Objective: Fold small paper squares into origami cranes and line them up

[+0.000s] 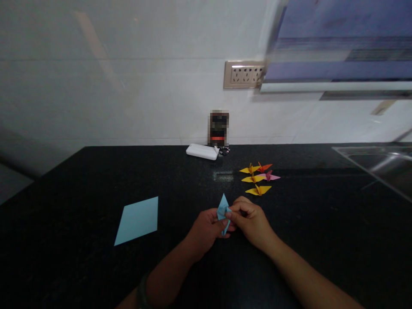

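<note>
A small piece of light blue origami paper (pixel 222 209), folded into a narrow pointed shape, is held between my two hands above the dark counter. My left hand (pixel 206 229) grips its lower part, with the thumb across the front. The thumb and fingers of my right hand (pixel 251 219) pinch its right edge. One sharp tip points up and away from me. Part of the paper is hidden behind my fingers. Beyond my right hand stand several folded paper cranes, among them a yellow crane (pixel 259 190), a pink crane (pixel 269 176) and an orange crane (pixel 264 167).
On the left of the black counter (pixel 80 206) lies a flat light blue sheet (pixel 138 220). A white power bank-like case (pixel 202 151) with a beaded strap rests near the wall, before a blurred-out upright object (pixel 218 128). A metal sink (pixel 386 165) borders the right.
</note>
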Demonstrator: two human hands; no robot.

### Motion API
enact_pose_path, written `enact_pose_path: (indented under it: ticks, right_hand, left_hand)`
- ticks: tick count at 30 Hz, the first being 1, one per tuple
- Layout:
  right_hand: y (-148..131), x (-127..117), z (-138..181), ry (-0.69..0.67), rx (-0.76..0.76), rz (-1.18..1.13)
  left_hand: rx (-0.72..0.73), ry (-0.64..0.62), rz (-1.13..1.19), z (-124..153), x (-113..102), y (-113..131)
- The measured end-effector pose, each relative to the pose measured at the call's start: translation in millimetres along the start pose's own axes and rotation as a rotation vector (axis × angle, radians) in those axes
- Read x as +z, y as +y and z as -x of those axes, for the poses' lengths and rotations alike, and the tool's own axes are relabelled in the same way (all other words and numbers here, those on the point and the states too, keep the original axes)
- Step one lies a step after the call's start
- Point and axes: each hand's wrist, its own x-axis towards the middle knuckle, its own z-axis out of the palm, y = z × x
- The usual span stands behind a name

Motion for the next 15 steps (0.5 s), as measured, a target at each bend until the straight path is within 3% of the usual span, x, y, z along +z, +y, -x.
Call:
enact_pose_path:
  ticks: [5, 15]
  right_hand:
    - [-3.3, -2.8, -1.4, -0.073, -0.009, 0.007]
    - [-6.4, -6.9, -3.5, -0.071, 0.012, 0.054]
  left_hand:
    - [-0.01, -0.012, -0.005, 0.0, -1.2, -0.5]
    - [-0.062, -0.027, -0.033, 1.0, -1.2, 0.3]
